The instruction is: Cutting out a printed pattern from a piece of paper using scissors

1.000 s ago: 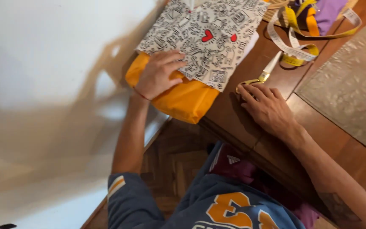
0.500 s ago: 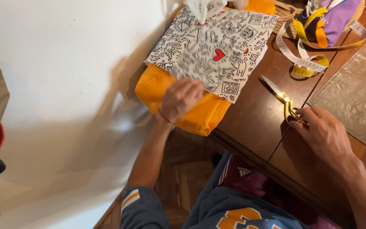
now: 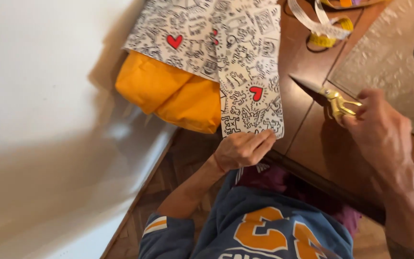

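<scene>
From my remote seat, the change from half a second ago is plain: the left hand, which lay flat on the orange bundle, has come off it and now pinches the lower edge of a flap of doodle-print wrapping paper, fingers closed on the sheet near the worktop's edge. The right hand has lifted from the wood and holds the gold-handled scissors at about 3 o'clock of the paper, fingers wrapped through the handles and the dark blades pointing toward 10 o'clock, clear of the sheet. The view has also drawn nearer and swung left, so more white wall fills the 9 o'clock side.

By count: one pair of scissors, one orange bundle lying half under the paper at 10 o'clock of the left hand, three red hearts showing on the print, one yellow measuring tape coiled at 1 o'clock, and one textured clear mat at 2 o'clock on the worktop.
</scene>
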